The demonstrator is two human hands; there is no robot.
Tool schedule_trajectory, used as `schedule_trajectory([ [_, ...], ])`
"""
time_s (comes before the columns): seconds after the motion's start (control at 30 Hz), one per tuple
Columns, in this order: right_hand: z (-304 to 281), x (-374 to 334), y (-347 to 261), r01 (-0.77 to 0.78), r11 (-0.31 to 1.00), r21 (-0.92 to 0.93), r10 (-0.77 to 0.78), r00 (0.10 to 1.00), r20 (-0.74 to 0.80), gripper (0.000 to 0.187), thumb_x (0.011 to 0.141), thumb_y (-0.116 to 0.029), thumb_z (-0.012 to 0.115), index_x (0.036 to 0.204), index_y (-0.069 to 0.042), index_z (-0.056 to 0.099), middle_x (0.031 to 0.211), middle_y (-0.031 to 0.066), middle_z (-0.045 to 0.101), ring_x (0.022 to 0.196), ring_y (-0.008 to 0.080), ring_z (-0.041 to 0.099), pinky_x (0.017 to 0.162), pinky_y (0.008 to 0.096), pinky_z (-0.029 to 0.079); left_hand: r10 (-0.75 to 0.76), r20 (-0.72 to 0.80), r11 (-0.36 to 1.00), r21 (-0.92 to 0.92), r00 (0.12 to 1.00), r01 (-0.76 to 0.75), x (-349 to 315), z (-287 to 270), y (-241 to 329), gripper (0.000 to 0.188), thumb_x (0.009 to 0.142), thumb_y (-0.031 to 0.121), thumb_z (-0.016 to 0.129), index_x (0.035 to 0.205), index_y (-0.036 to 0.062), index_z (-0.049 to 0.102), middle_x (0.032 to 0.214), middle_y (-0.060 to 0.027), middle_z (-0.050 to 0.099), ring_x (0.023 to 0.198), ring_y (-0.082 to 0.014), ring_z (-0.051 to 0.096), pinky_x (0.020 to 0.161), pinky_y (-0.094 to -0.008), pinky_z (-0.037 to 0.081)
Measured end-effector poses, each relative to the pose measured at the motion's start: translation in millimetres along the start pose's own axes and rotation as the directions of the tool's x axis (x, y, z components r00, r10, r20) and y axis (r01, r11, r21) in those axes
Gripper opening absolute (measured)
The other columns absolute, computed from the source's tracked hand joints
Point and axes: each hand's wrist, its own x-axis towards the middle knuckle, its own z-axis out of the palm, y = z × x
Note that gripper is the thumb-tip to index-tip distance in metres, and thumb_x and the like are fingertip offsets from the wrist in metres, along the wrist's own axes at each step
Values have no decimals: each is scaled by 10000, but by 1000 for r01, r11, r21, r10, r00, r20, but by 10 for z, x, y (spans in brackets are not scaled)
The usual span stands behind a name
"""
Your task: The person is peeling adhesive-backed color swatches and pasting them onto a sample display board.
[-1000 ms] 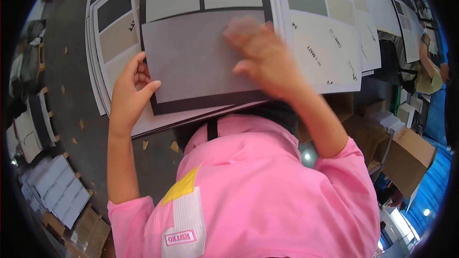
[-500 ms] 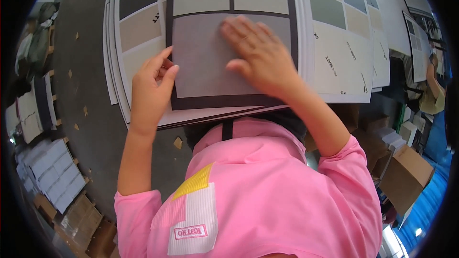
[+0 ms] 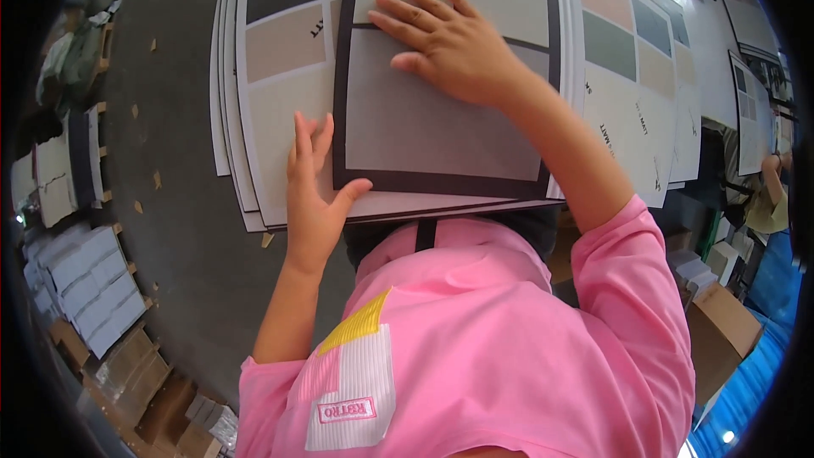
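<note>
A dark-framed sample board [image 3: 441, 140] lies in front of me, with a large grey panel and smaller cream and dark panels above it. My right hand [image 3: 449, 42] rests spread out across the cream panels and the top of the grey one, holding nothing. Beside the board's lower left corner is my left hand [image 3: 318, 174], its fingers apart and its thumb at the board's edge. Under the board are stacked white-edged sample boards [image 3: 288, 127] with black, beige and cream swatches.
More sample boards [image 3: 627, 110] with pink, green and cream swatches lie at the right. On the left floor, white stacks [image 3: 89, 288] stand on pallets. An open cardboard box [image 3: 721, 331] is at lower right. Another person's arm [image 3: 770, 182] shows at the far right.
My right hand has slid up the board from the grey panel onto the cream panels. My left hand has moved down the left edge and its fingers have spread.
</note>
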Motion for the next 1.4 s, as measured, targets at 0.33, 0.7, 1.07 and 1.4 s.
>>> schedule_trajectory([
  [0.33,132,214,-467,-49,990,129,55,998,-42,671,979,-544,445,1511,-135,412,1576,62,386,1479,219,305,1202,485,192,-85,43,990,-107,995,89,-85,14,17,1128,744,-59,766,1599,67,41,1554,-128,423,1496,-256,268,1200,-365,225],
  [0.7,-501,-1364,-321,-538,832,137,532,843,80,690,955,-496,543,1545,-192,354,1619,50,300,1516,258,211,1220,502,128,-14,36,1000,-10,999,15,-112,57,62,1075,779,-19,759,1594,55,62,1569,-108,404,1494,-269,273,1214,-375,191],
  [1.07,-1236,-3420,498,-1000,0,3,979,0,-205,605,946,-420,607,1294,73,556,1405,275,506,1309,423,468,1092,453,382,-47,52,996,-69,998,51,-64,151,334,947,769,-75,728,1562,1,217,1580,-191,352,1477,-262,316,1203,-362,221],
  [1.4,-1795,-4078,1917,-977,42,-210,976,85,-201,517,868,-482,680,1161,-56,667,1126,192,614,1096,394,595,884,514,491,184,182,962,169,966,-215,-210,448,628,914,848,129,737,1576,42,192,1460,-163,529,1400,-321,431,1205,-420,212],
])
